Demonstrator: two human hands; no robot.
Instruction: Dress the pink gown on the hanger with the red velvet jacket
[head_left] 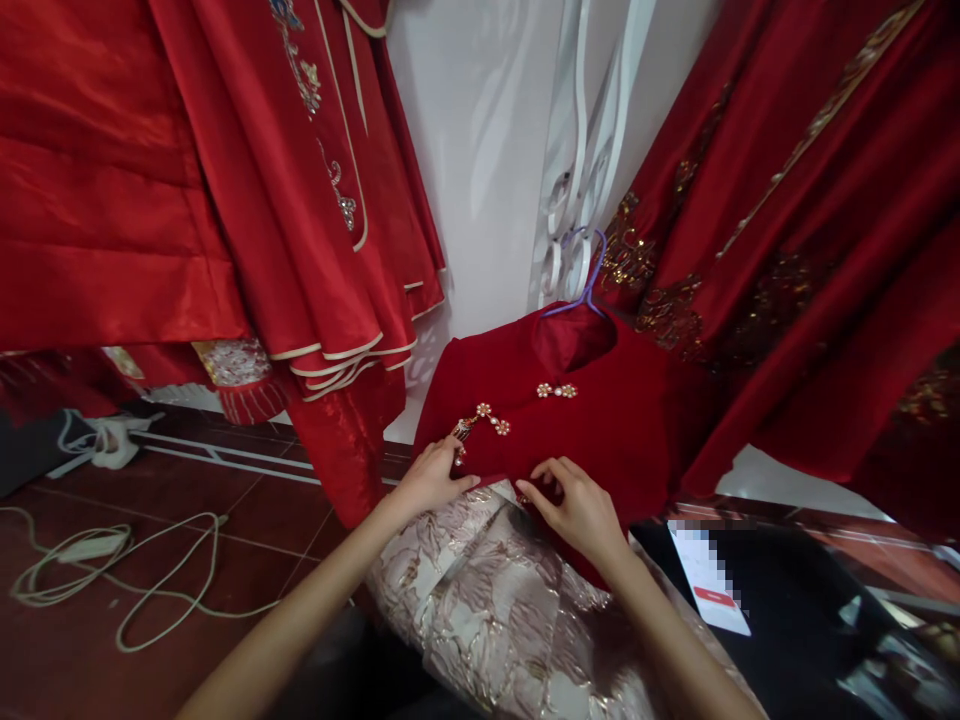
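A dark red velvet garment [600,440] with a stand collar lies across my lap, a purple hanger [589,290] in its neck. Pearl-and-gold flower fastenings [556,391] decorate its front, and a beaded ornament with a tassel [480,425] sits at the left. My left hand [435,478] holds the garment's front beside the tassel, thumb stretched along its lower edge. To the right, my right hand [576,500] has curled fingers and a bent thumb on the same front, by a small fastening that is mostly covered. Pale floral brocade [517,600] lies under both wrists.
Bright red satin garments [322,200] hang at the left, and red gowns with gold beading [810,260] at the right. A white scrollwork frame [562,190] stands behind. A coiled cable [112,560] is on the tiled floor; a dark surface [795,600] lies at right.
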